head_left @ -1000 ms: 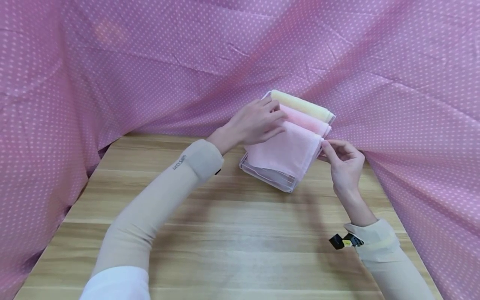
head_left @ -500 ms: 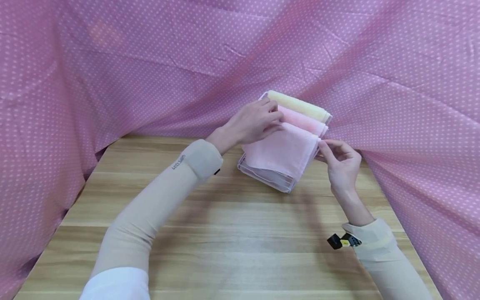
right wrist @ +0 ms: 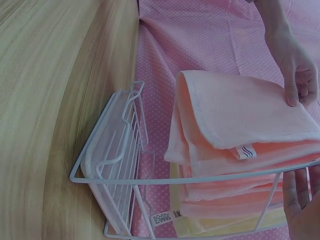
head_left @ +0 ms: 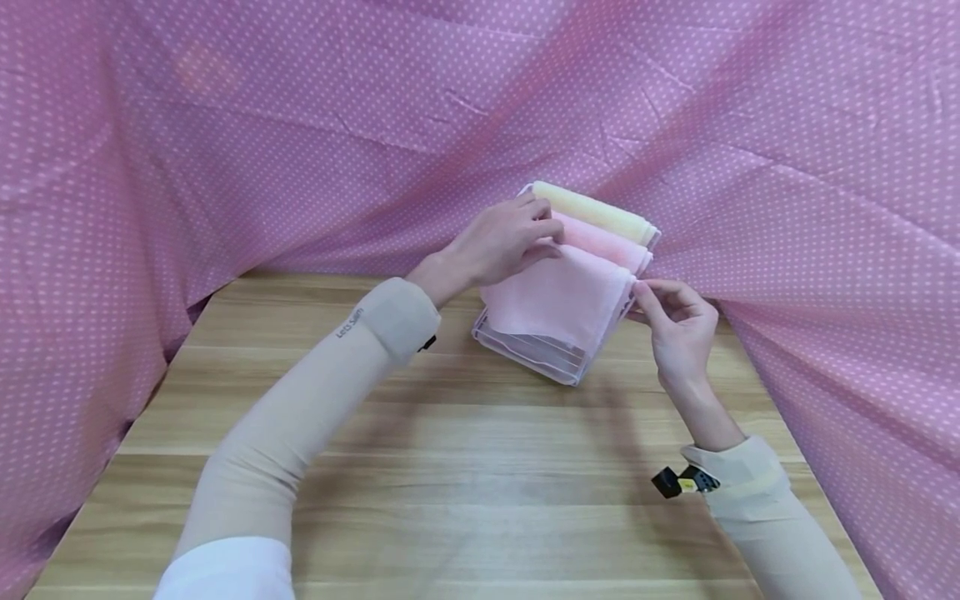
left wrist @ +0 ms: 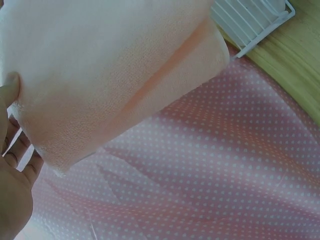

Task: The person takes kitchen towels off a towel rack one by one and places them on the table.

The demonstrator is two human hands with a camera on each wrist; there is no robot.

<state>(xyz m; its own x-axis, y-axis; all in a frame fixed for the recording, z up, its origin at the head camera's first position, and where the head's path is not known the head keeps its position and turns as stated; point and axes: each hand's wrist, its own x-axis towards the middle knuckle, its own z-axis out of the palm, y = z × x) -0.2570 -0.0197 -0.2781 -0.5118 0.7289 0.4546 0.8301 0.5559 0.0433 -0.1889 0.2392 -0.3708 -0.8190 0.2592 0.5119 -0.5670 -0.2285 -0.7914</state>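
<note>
The front towel [head_left: 566, 296] looks light, soft and floppy, with a plush nap that should grip rather than slip; it hardly seems fragile. Its folded corners look the best places to take hold, since the middle would likely sag. It lies over the rack [head_left: 525, 358], at one o'clock on the tabletop [head_left: 450, 500]. The left hand [head_left: 506, 242] pinches it near eleven o'clock; the right hand [head_left: 682, 329], its thumb and fingers pinching a corner, has it at nine.
</note>
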